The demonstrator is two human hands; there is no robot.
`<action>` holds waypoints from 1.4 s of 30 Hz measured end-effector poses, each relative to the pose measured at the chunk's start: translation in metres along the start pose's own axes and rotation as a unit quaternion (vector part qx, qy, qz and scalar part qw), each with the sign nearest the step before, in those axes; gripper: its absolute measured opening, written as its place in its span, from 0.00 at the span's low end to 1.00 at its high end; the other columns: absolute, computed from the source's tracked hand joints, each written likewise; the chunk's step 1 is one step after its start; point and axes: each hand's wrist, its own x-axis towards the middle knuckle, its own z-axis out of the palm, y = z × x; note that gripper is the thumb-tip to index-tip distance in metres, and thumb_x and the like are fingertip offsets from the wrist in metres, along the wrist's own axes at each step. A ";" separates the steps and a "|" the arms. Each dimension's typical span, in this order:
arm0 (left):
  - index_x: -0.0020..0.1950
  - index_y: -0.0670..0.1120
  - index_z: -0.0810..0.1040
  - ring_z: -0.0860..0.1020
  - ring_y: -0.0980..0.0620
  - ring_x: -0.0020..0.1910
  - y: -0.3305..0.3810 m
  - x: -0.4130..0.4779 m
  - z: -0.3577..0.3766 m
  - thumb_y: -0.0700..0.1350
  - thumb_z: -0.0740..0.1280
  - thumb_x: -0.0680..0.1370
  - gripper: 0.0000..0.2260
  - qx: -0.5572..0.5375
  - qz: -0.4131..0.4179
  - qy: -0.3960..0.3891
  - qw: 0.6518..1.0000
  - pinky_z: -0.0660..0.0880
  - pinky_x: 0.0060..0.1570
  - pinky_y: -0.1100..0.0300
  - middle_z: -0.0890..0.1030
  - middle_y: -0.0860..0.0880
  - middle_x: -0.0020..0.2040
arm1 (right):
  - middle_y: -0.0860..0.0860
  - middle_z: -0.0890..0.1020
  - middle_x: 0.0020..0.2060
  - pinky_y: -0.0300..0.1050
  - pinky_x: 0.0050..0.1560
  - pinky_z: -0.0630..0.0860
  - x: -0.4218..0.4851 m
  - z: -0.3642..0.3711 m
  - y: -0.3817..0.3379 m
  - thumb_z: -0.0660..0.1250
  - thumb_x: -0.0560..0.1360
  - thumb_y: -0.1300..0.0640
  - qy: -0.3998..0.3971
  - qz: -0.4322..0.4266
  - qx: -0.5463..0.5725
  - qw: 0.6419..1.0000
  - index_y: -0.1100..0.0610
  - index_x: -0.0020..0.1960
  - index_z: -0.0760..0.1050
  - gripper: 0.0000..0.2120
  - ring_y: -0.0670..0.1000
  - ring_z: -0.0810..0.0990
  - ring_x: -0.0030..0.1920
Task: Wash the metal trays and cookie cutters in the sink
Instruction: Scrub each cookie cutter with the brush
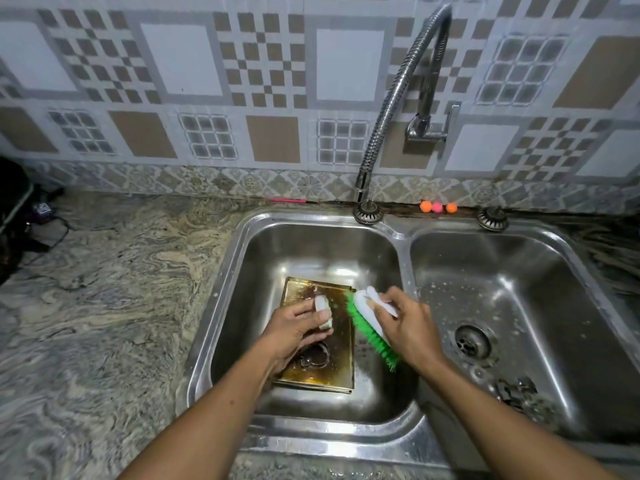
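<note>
Left hand point(294, 329): the fingers and thumb are curled round a small cutter point(323, 311), pale in colour, and hold it just above the tray.
Right hand point(407, 325): it grips the white back of a brush point(369, 329); the green bristles face left, toward the small cutter. I cannot tell if bristles and cutter touch.
Tray point(337, 374): it lies flat on the bottom of the left basin, under both hands. Its surface is brown, stained and wet.
Second cutter point(313, 356): it rests on the near part of the tray, partly hidden by the left hand.
Sink point(311, 441): steel, with two basins. In the near part of the right basin lie some dark pieces point(516, 389), too blurred to name.
Tap point(394, 95): a flexible metal hose hangs over the far rim; no water is seen running.
Handling, cutter: probably light, thin and stiff, with narrow edges, and slippery when wet. A pinch across its two walls seems safest, but a hard squeeze may bend it.
Handling, tray: probably rigid and heavier, with a greasy flat face. I judge it is better taken by the raised rim at a corner, not by the face.
Step in hand: it looks like the scrubbing of the small cutter, with the tray not yet clean.
</note>
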 end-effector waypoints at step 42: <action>0.67 0.50 0.78 0.81 0.47 0.60 -0.139 0.056 0.331 0.45 0.72 0.74 0.21 0.618 0.077 -0.139 0.770 0.74 0.56 0.61 0.83 0.46 0.61 | 0.39 0.82 0.40 0.52 0.44 0.80 -0.029 -0.233 0.246 0.69 0.67 0.33 0.102 0.179 0.013 0.978 0.39 0.42 0.75 0.11 0.49 0.81 0.42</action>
